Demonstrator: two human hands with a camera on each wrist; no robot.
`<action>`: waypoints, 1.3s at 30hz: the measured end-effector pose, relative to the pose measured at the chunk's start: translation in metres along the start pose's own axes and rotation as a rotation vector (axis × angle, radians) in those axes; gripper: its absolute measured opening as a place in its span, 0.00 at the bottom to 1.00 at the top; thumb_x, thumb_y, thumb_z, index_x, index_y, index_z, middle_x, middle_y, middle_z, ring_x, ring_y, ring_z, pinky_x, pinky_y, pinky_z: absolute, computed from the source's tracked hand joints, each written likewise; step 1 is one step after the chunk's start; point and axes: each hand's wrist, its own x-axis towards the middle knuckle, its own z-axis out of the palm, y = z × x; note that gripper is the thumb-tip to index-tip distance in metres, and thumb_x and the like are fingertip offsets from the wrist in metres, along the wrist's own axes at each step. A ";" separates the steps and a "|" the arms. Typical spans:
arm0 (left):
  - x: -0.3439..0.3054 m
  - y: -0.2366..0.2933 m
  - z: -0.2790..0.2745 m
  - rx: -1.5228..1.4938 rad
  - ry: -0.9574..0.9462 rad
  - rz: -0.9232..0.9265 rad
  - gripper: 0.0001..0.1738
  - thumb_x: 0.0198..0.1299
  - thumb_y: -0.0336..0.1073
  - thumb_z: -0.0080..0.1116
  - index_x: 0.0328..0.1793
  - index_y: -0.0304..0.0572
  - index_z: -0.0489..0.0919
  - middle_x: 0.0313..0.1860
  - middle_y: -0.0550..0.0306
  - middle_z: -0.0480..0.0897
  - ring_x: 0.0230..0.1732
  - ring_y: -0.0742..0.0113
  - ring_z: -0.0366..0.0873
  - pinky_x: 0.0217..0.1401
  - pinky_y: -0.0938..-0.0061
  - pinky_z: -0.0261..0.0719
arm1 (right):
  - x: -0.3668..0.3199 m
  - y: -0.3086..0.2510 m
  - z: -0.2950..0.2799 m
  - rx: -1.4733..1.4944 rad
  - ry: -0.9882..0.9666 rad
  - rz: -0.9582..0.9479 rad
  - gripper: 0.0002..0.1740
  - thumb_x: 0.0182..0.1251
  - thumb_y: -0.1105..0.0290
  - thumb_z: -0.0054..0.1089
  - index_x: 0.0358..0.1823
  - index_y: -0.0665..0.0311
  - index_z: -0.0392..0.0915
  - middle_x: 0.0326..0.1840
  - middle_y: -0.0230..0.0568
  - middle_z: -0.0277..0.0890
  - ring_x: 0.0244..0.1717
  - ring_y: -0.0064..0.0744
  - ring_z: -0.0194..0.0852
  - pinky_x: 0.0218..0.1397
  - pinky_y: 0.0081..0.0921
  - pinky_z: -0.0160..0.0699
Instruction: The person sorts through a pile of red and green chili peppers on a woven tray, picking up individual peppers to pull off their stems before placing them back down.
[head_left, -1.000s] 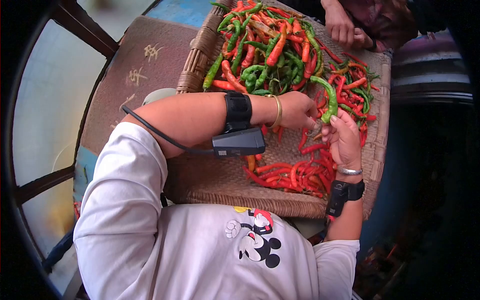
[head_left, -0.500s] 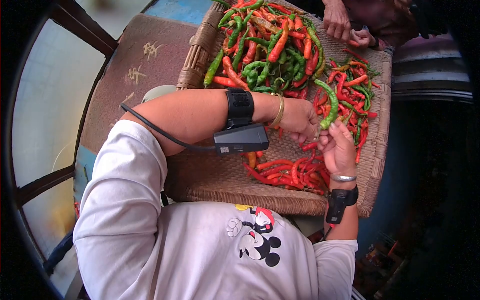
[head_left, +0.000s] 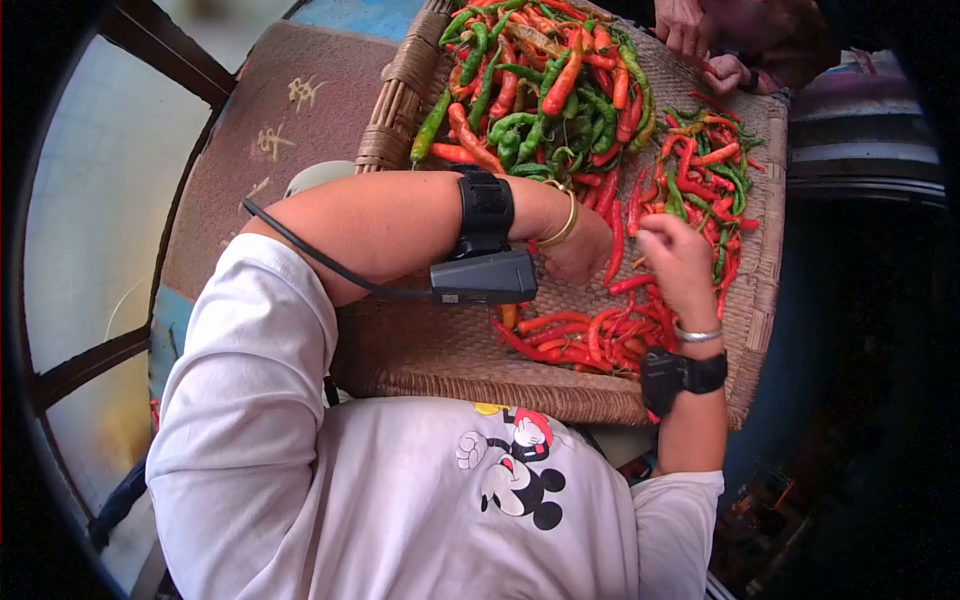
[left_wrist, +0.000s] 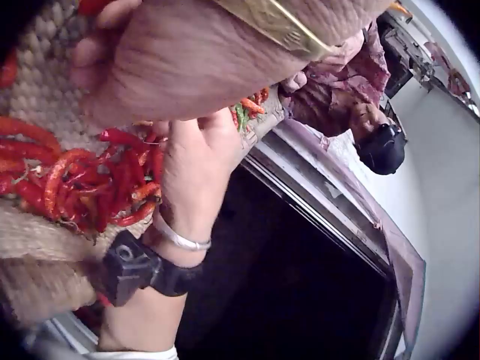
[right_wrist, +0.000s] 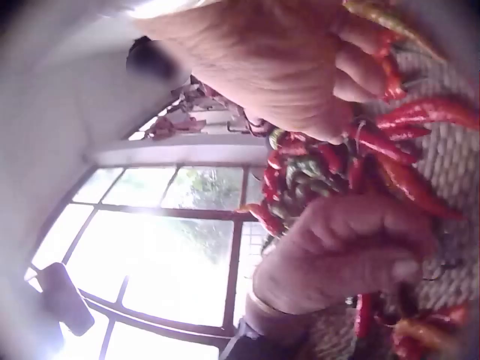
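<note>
In the head view my left hand (head_left: 580,245) is low over the woven basket tray (head_left: 570,402), blurred, beside a long red chili pepper (head_left: 615,245). The right wrist view shows the left hand's fingers bent with the thumb against them; I cannot tell whether they pinch something. My right hand (head_left: 680,262) is over the near edge of a mixed chili pile (head_left: 712,180), its fingers loosely bent with no pepper visible in them. A green chili pepper (head_left: 676,200) lies just beyond the right fingertips. In the left wrist view, the left hand hides the right fingers.
A large heap of red and green chilies (head_left: 545,95) fills the tray's far side. Several red chilies (head_left: 590,335) lie at the near rim. Another person's hands (head_left: 725,72) are at the far right corner. A brown mat (head_left: 270,110) lies left of the tray.
The green chili pepper held up in my right hand has left its fingers, and a green pepper lies on the right pile. My left hand has drawn back left, away from the right hand.
</note>
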 end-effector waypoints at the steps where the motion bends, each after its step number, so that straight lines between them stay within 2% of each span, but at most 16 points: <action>1: 0.001 -0.001 0.001 0.064 -0.007 0.032 0.09 0.46 0.36 0.52 0.30 0.40 0.79 0.20 0.55 0.77 0.24 0.63 0.74 0.29 0.69 0.70 | 0.002 -0.003 0.009 -0.068 -0.029 -0.069 0.11 0.50 0.68 0.58 0.33 0.67 0.76 0.21 0.40 0.73 0.23 0.30 0.72 0.27 0.26 0.69; 2: 0.001 -0.002 0.001 0.127 -0.013 0.064 0.09 0.46 0.36 0.52 0.30 0.41 0.79 0.20 0.54 0.77 0.24 0.63 0.75 0.29 0.69 0.70 | 0.004 -0.005 0.015 -0.244 -0.057 -0.064 0.13 0.48 0.64 0.59 0.33 0.66 0.75 0.26 0.47 0.74 0.27 0.42 0.74 0.29 0.32 0.71; 6: 0.002 -0.002 -0.003 0.140 -0.068 0.021 0.10 0.48 0.36 0.51 0.32 0.38 0.77 0.25 0.56 0.78 0.26 0.65 0.75 0.30 0.68 0.72 | 0.008 -0.002 0.036 -0.673 0.013 -0.092 0.15 0.47 0.60 0.60 0.29 0.65 0.70 0.26 0.49 0.74 0.30 0.49 0.73 0.32 0.41 0.71; 9: 0.010 -0.013 0.001 0.301 0.138 0.212 0.10 0.44 0.38 0.52 0.28 0.41 0.80 0.20 0.52 0.78 0.26 0.59 0.76 0.30 0.66 0.71 | 0.008 0.003 0.040 -0.733 0.022 -0.101 0.15 0.46 0.60 0.60 0.27 0.65 0.70 0.24 0.49 0.73 0.30 0.49 0.73 0.32 0.42 0.70; 11: 0.011 -0.012 0.000 0.448 0.178 0.173 0.10 0.43 0.38 0.51 0.26 0.41 0.79 0.20 0.50 0.78 0.26 0.56 0.76 0.30 0.66 0.71 | 0.009 0.004 0.039 -0.690 -0.008 -0.038 0.15 0.46 0.61 0.60 0.25 0.65 0.69 0.23 0.48 0.73 0.29 0.49 0.72 0.30 0.41 0.70; 13: 0.003 -0.006 -0.001 0.330 0.230 0.079 0.10 0.42 0.38 0.50 0.25 0.40 0.79 0.20 0.49 0.77 0.26 0.56 0.76 0.30 0.65 0.72 | 0.010 0.009 0.036 -0.644 -0.038 0.023 0.15 0.46 0.61 0.60 0.23 0.65 0.69 0.22 0.48 0.73 0.28 0.50 0.72 0.29 0.40 0.69; 15: 0.001 -0.003 -0.003 0.212 0.281 -0.011 0.11 0.41 0.37 0.49 0.25 0.40 0.78 0.20 0.49 0.77 0.25 0.56 0.76 0.30 0.65 0.72 | 0.010 0.023 0.031 -0.382 -0.101 0.067 0.13 0.45 0.63 0.60 0.21 0.66 0.70 0.17 0.45 0.71 0.22 0.44 0.72 0.26 0.35 0.68; 18: 0.004 -0.003 -0.004 0.370 0.382 -0.039 0.12 0.45 0.40 0.50 0.24 0.39 0.78 0.21 0.48 0.78 0.26 0.55 0.76 0.32 0.65 0.72 | 0.004 0.025 0.023 -0.085 -0.118 0.186 0.11 0.46 0.67 0.59 0.21 0.67 0.70 0.13 0.41 0.68 0.17 0.34 0.69 0.23 0.28 0.66; 21: 0.004 -0.002 -0.006 0.283 0.499 -0.084 0.17 0.52 0.45 0.50 0.26 0.38 0.78 0.20 0.49 0.77 0.23 0.58 0.77 0.29 0.67 0.74 | -0.007 0.005 0.014 0.041 -0.156 0.205 0.08 0.47 0.70 0.58 0.22 0.67 0.70 0.12 0.38 0.67 0.15 0.25 0.66 0.21 0.23 0.64; 22: -0.006 0.007 -0.011 0.040 0.524 -0.124 0.19 0.55 0.47 0.48 0.27 0.37 0.77 0.19 0.50 0.77 0.21 0.61 0.76 0.26 0.68 0.74 | -0.012 -0.003 0.012 0.041 -0.154 0.207 0.08 0.47 0.70 0.58 0.22 0.67 0.70 0.12 0.38 0.67 0.15 0.25 0.66 0.21 0.23 0.64; 24: -0.011 0.011 -0.013 -0.347 0.588 -0.102 0.21 0.58 0.48 0.46 0.32 0.35 0.76 0.16 0.54 0.75 0.16 0.69 0.74 0.18 0.75 0.73 | -0.018 -0.017 0.013 -0.005 -0.114 -0.028 0.08 0.48 0.71 0.58 0.23 0.68 0.70 0.12 0.34 0.66 0.15 0.21 0.63 0.21 0.20 0.63; 27: -0.013 0.011 -0.016 -0.711 0.689 -0.043 0.20 0.58 0.48 0.46 0.32 0.36 0.75 0.15 0.58 0.75 0.16 0.72 0.73 0.18 0.79 0.72 | -0.019 -0.020 0.013 -0.001 -0.118 -0.084 0.08 0.49 0.71 0.58 0.25 0.68 0.70 0.13 0.33 0.65 0.16 0.18 0.61 0.21 0.19 0.63; 33: -0.002 0.001 -0.018 -0.745 0.813 0.022 0.18 0.57 0.45 0.48 0.28 0.35 0.76 0.16 0.57 0.76 0.16 0.71 0.74 0.21 0.77 0.73 | 0.001 0.010 -0.026 0.195 0.113 0.240 0.07 0.51 0.71 0.58 0.28 0.67 0.72 0.17 0.27 0.67 0.19 0.14 0.61 0.21 0.18 0.63; 35: 0.001 -0.002 -0.018 -0.670 0.966 0.091 0.16 0.56 0.43 0.50 0.29 0.34 0.77 0.18 0.57 0.76 0.18 0.72 0.74 0.23 0.77 0.73 | 0.010 0.030 -0.047 -0.037 0.147 0.274 0.09 0.51 0.68 0.58 0.31 0.67 0.73 0.16 0.31 0.69 0.17 0.19 0.65 0.22 0.22 0.65; 36: -0.001 0.000 -0.020 -0.672 0.965 0.091 0.16 0.56 0.43 0.50 0.29 0.34 0.77 0.18 0.57 0.76 0.18 0.72 0.74 0.23 0.77 0.73 | 0.009 0.025 -0.047 -0.467 0.340 0.099 0.12 0.52 0.65 0.58 0.34 0.67 0.73 0.16 0.37 0.71 0.16 0.28 0.68 0.22 0.27 0.67; 39: -0.008 0.004 -0.026 -0.738 1.052 0.119 0.14 0.55 0.40 0.51 0.30 0.33 0.76 0.19 0.56 0.77 0.19 0.72 0.75 0.25 0.77 0.74 | 0.013 0.009 -0.035 -0.426 0.347 0.052 0.14 0.51 0.63 0.59 0.34 0.66 0.74 0.17 0.41 0.72 0.18 0.34 0.71 0.24 0.28 0.68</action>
